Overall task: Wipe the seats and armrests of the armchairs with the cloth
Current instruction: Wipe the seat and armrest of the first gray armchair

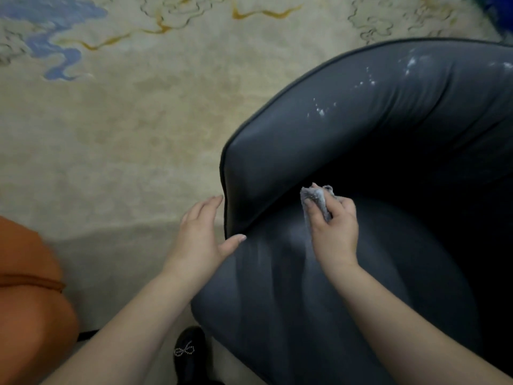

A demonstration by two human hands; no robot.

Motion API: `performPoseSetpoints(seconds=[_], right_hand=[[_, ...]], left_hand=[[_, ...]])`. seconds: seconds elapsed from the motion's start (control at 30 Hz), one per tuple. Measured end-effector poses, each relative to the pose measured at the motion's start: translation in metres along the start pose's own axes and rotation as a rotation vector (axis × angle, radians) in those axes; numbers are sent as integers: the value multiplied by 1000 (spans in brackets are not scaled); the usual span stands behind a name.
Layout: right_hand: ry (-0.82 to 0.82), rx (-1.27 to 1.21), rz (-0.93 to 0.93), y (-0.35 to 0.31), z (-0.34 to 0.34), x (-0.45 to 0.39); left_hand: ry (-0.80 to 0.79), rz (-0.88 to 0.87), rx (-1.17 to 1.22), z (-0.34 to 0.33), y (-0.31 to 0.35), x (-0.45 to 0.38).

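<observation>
The right hand (331, 223) pinches the grey cloth (315, 200) just above the armchair seat (277, 287). The left hand (201, 234), fingers spread, touches the front of the armrest (305, 129).

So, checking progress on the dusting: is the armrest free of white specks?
No, white specks still dot the upper armrest, beyond the cloth in the right hand.
</observation>
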State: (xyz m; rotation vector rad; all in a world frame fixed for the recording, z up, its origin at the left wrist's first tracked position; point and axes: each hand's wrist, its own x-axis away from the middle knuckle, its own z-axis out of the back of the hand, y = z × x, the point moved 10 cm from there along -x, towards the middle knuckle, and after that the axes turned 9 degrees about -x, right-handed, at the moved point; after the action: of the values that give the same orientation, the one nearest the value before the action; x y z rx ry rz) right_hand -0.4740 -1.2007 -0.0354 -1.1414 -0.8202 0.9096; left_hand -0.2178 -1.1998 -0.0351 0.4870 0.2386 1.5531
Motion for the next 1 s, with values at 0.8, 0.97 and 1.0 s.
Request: performPoseSetpoints(seconds=[0.8,0.97,1.0], right_hand=[[481,-24,4,-87,-4,-44],[536,-58,19,-92,9,-63],[548,-69,25,-93,12,-67]], left_hand=[[-168,-378,85,81,43,-118],[-254,-424,107,77,74,-144],[-269,-431,119,76,81,-149]])
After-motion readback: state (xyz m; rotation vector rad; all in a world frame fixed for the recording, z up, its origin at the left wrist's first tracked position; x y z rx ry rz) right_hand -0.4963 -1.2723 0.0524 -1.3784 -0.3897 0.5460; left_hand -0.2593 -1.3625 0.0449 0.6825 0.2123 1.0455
